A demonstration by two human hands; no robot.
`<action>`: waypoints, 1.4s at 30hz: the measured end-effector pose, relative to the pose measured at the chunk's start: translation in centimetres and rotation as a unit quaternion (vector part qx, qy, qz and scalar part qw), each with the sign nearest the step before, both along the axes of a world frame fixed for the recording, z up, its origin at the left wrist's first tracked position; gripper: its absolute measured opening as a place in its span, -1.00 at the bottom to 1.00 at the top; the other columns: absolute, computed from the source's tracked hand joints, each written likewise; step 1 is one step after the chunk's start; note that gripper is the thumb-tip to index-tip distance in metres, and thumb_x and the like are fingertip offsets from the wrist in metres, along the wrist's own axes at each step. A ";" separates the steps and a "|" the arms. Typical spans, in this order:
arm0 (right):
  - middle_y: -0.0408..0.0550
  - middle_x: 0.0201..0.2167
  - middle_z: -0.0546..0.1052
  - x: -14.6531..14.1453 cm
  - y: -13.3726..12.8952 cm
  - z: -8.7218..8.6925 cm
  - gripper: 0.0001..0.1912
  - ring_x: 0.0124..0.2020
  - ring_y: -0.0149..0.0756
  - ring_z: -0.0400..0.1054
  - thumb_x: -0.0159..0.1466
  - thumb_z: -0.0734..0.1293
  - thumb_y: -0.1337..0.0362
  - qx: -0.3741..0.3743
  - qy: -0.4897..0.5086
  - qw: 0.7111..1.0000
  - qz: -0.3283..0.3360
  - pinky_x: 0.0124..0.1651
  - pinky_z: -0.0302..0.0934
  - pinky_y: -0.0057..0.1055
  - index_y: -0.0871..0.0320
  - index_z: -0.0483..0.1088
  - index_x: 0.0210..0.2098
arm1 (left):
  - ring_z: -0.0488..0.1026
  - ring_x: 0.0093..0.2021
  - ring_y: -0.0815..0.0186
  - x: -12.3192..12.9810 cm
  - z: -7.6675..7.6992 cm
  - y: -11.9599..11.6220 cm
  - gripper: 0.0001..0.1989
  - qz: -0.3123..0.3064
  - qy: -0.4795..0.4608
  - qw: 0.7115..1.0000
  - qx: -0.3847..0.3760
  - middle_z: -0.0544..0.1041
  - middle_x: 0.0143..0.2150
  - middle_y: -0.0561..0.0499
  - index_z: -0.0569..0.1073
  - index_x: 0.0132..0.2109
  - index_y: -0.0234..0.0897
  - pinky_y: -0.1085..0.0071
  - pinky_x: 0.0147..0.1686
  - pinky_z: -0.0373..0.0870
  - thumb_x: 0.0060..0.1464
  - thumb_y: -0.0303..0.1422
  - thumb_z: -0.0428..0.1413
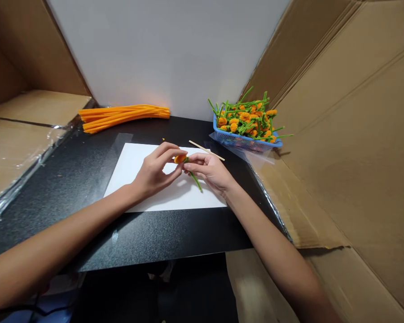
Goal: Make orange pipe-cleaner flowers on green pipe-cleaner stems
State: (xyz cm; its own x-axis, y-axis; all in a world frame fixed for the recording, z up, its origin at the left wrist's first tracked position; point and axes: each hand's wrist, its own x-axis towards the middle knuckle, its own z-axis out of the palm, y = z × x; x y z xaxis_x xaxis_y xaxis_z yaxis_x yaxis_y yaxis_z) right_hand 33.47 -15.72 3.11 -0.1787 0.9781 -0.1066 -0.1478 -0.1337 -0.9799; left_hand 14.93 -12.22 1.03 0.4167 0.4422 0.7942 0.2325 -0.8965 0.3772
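Note:
Between my two hands, over a white sheet (155,201), is a small flower with an orange head (180,159) and a green stem (195,181). My left hand (159,168) has its thumb and fingers closed around the orange head. The fingertips of my right hand (209,169) pinch the stem just below the head, and the stem's free end points down towards the sheet. A thin wooden stick (207,150) lies behind my right hand, across the sheet's back right edge.
Orange fuzzy strips (124,117) lie in a bundle at the back left of the black table (148,237). A blue basket (245,141) full of orange flowers with green stems stands at the back right. Cardboard walls (350,116) rise on both sides.

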 end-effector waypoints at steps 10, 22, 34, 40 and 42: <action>-0.18 -0.61 0.48 -0.6 0.0 0.2 -0.74 -0.66 -0.50 0.31 -0.08 0.55 0.24 0.044 -0.108 0.990 -0.076 -0.59 0.12 -0.55 0.25 0.50 -0.47 | 0.57 -0.24 0.34 0.3 -0.2 -0.1 -0.79 -0.006 0.001 0.981 -0.192 0.60 -0.15 -0.06 0.51 -0.06 -0.33 0.43 -0.22 0.60 0.16 -0.37 0.16; -0.13 -0.65 0.50 -1.2 -0.2 -0.2 -0.93 -0.61 -0.36 0.42 0.02 0.42 0.33 0.087 -0.183 0.973 -0.114 -0.51 0.27 -0.47 0.23 0.51 -0.50 | 0.56 -0.32 0.33 0.9 0.1 -1.4 -0.82 0.077 -0.026 0.971 -0.225 0.63 -0.25 -0.04 0.56 -0.17 -0.33 0.45 -0.34 0.56 0.12 -0.32 0.18; -0.06 -0.41 0.61 -1.5 -1.0 -0.4 -0.89 -0.38 -0.31 0.47 0.19 0.34 0.42 0.304 -0.414 0.851 -0.109 -0.24 0.29 -0.41 0.18 0.52 -0.41 | 0.59 -0.31 0.22 0.8 0.3 -0.5 -0.82 0.052 -0.063 0.913 -0.400 0.63 -0.30 -0.07 0.58 -0.29 -0.33 0.37 -0.32 0.53 -0.04 -0.31 0.24; 0.00 -0.35 0.58 -1.9 -1.2 -0.8 -0.85 -0.33 -0.28 0.41 0.23 0.27 0.43 0.361 -0.499 0.785 -0.069 -0.22 0.20 -0.37 0.18 0.50 -0.34 | 0.58 -0.36 0.22 1.1 0.1 -0.4 -0.77 0.040 -0.140 0.886 -0.441 0.62 -0.36 -0.08 0.55 -0.31 -0.35 0.39 -0.46 0.54 -0.18 -0.36 0.32; 0.01 -0.34 0.58 -1.8 -1.2 -0.8 -0.85 -0.32 -0.28 0.40 0.23 0.27 0.43 0.361 -0.489 0.791 -0.064 -0.22 0.20 -0.37 0.18 0.50 -0.33 | 0.58 -0.37 0.21 1.0 -0.1 -0.1 -0.75 0.032 -0.144 0.878 -0.455 0.61 -0.39 -0.08 0.55 -0.28 -0.36 0.37 -0.45 0.55 -0.17 -0.37 0.33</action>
State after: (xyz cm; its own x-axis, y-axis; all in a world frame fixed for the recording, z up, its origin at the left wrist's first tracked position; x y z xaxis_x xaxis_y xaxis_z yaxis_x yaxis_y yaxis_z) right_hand 31.67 -16.89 2.32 -0.2509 0.8502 0.4628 0.7616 0.4685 -0.4477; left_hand 15.95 -12.35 0.91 0.2080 0.9636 0.1683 0.0492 -0.1821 0.9820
